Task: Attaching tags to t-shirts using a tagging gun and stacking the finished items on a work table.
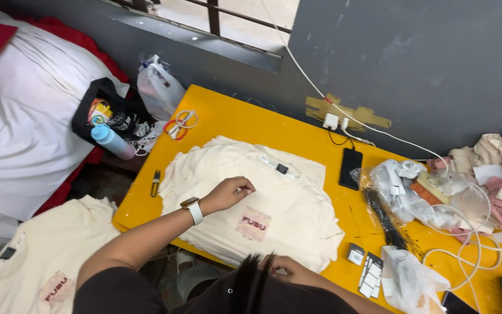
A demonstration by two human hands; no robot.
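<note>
The left hand (228,193) rests on top of a pile of cream shirts (251,203) on the yellow table (228,116). Its fingers are curled in and pinch a bit of the top shirt's cloth. There is a watch on that wrist.

The right hand (290,268) is at the near edge of the pile, partly hidden behind dark hair. I cannot tell if it is wide or holding the cloth.

The top shirt has a small pink square patch (254,224) between the two hands, and a dark tag at the far side by the collar.

Small snips (156,182) lie on the table just left of the pile. A black phone (350,167) lies to the right. More cream shirts (36,261) sit off the table, near and left.
</note>
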